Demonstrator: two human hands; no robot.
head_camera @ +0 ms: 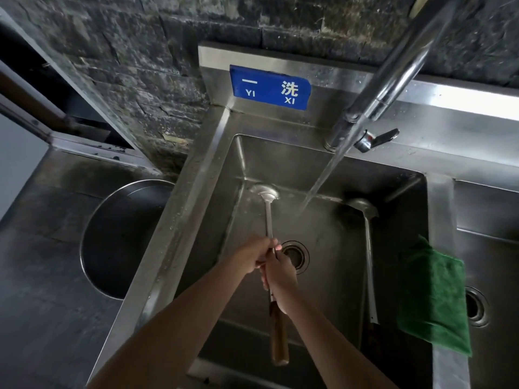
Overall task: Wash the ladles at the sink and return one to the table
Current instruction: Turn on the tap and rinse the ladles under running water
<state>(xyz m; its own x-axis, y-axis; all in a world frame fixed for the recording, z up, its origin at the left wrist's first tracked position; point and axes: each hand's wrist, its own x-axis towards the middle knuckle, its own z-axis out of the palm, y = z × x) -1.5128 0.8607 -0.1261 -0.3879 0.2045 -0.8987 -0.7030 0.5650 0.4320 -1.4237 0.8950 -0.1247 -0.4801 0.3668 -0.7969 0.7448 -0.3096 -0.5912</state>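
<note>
A steel ladle with a wooden handle lies lengthwise in the steel sink, its bowl at the far end. My left hand grips its metal shaft just left of the drain. My right hand grips the same shaft a little lower, above the wooden grip. A second steel ladle leans along the sink's right wall, untouched. Water runs from the tap and lands between the two ladle bowls.
A green cloth hangs over the divider to a second basin on the right. A large round metal pan sits on the dark counter to the left. A blue sign is fixed to the sink's back panel.
</note>
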